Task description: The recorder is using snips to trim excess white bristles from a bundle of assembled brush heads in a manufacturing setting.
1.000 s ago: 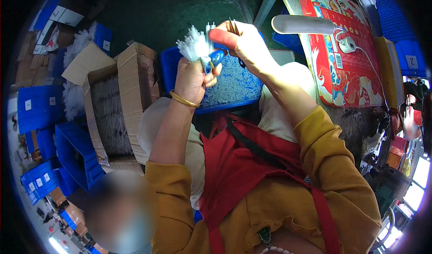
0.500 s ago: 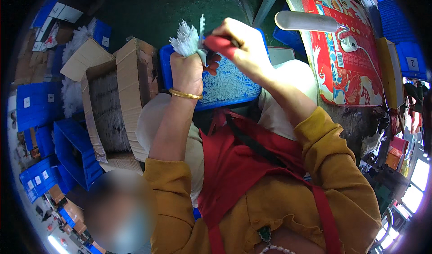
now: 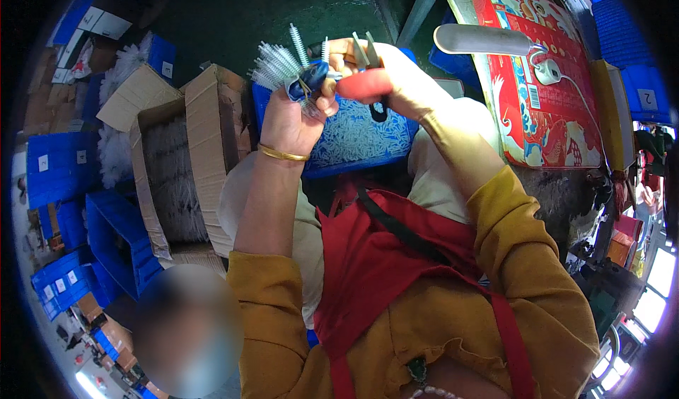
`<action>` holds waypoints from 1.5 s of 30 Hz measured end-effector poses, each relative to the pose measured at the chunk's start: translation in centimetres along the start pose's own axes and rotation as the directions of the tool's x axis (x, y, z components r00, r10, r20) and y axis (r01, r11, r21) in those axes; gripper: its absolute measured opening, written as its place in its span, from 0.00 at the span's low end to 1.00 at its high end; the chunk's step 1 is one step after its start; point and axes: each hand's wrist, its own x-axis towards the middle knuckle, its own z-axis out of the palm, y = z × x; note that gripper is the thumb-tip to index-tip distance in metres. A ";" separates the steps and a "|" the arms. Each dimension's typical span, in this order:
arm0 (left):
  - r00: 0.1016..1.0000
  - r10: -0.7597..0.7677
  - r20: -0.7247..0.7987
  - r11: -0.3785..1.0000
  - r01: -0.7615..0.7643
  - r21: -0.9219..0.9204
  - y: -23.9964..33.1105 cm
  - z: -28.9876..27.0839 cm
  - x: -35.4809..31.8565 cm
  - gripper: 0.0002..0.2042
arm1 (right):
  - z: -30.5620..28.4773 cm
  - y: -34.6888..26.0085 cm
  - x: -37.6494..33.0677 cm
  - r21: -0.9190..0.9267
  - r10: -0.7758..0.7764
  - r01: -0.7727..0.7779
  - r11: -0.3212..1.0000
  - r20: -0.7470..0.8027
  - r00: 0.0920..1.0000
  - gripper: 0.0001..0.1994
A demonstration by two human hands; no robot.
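Note:
My left hand (image 3: 291,119), a gold bangle at its wrist, is closed round a fanned bundle of thin white bristle brushes (image 3: 272,66). A dark blue covering (image 3: 310,81) shows at its thumb side. My right hand (image 3: 396,81), with a red cover (image 3: 364,84) on a digit, meets it at the bundle's right side. Held in the right hand is what looks like a pair of scissors (image 3: 379,112), two prongs up and a black loop below. Its fingertips are by a single upright brush (image 3: 325,49); whether they pinch it I cannot tell. Beneath lies a blue bin (image 3: 353,164) of small white pieces (image 3: 361,134).
To the left stands an open cardboard box (image 3: 145,180) holding many brushes, with blue crates (image 3: 117,236) beyond. A lamp (image 3: 481,39) reaches in from the right over a red patterned sheet (image 3: 566,109). My lap and red apron (image 3: 389,250) are close below the bin.
The bundle has tilted left and fanned out, and the dark blue covering now shows. My right hand has turned and moved lower and right, bringing the scissors' prongs and black loop into view.

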 end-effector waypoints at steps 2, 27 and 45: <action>0.984 0.074 -0.163 0.997 -0.068 0.044 -1.1 1.6 0.4 0.11 | 0.8 0.7 0.4 -0.151 -0.168 0.158 0.976 -0.054 0.984 0.17; 1.000 -0.015 -0.014 0.999 0.016 0.049 0.1 -0.9 0.5 0.09 | 1.3 0.9 0.3 0.378 0.079 -0.019 0.925 -0.143 0.987 0.07; 0.780 0.229 -0.583 0.965 -0.102 0.243 -2.3 3.0 1.2 0.04 | 2.8 0.3 -0.1 -0.914 -0.697 0.346 0.212 0.107 0.709 0.10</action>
